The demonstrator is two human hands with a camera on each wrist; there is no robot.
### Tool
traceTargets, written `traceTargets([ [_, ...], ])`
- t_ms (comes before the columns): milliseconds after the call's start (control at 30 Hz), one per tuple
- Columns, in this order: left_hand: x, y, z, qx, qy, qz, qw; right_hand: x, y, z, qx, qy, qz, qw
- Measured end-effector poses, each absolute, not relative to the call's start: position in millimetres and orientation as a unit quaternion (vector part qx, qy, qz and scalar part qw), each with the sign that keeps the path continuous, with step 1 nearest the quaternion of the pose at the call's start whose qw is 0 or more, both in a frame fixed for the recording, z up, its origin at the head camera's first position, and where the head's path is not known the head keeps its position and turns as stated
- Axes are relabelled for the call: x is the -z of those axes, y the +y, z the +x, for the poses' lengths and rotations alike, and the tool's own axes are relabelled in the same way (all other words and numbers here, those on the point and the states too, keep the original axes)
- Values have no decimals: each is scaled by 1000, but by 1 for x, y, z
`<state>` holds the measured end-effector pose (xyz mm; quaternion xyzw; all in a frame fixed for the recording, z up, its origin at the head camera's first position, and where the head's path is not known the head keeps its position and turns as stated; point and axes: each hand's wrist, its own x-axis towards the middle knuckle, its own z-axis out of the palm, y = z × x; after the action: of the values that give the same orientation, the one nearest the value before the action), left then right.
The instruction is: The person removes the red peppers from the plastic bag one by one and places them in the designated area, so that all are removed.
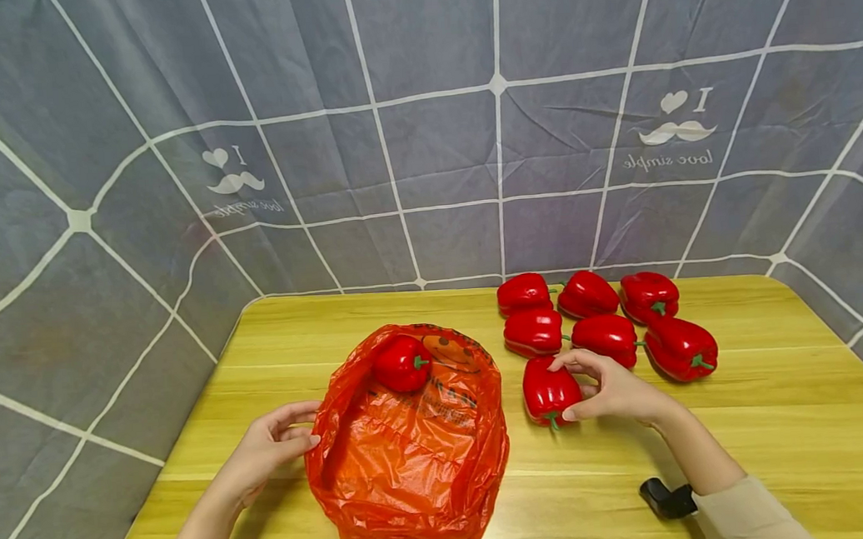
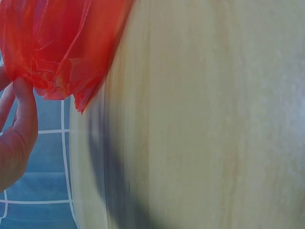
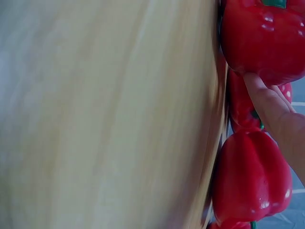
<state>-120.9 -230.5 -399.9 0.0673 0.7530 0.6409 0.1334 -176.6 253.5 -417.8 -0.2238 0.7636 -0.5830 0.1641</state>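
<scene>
An orange-red plastic bag (image 1: 415, 463) lies with its mouth spread wide in the head view, one red bell pepper (image 1: 400, 363) inside near its far side. At the bag's left rim my left hand (image 1: 267, 444) pinches the plastic between thumb and fingers; the left wrist view shows the fingers (image 2: 26, 107) at the bag's edge. To the right of the bag, my right hand (image 1: 613, 390) grips another red bell pepper (image 1: 548, 391), thumb near its green stem and fingers over its top. This pepper (image 3: 264, 40) also fills the top right of the right wrist view.
Several more red bell peppers (image 1: 605, 339) are grouped at the back right of the wooden table (image 1: 773, 421). A black curved object (image 1: 667, 499) sits beside my right forearm. Behind the table hangs a grey cloth (image 1: 438, 152) with white lines.
</scene>
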Motion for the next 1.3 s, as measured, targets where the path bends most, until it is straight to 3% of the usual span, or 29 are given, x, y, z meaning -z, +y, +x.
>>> traceTargets([
  [800, 398, -228, -121, -632, 761, 51, 137, 413, 254, -179, 580, 772, -218, 145],
  [1300, 398, -228, -121, -634, 760, 59, 130, 377, 252, -180, 563, 790, -217, 106],
])
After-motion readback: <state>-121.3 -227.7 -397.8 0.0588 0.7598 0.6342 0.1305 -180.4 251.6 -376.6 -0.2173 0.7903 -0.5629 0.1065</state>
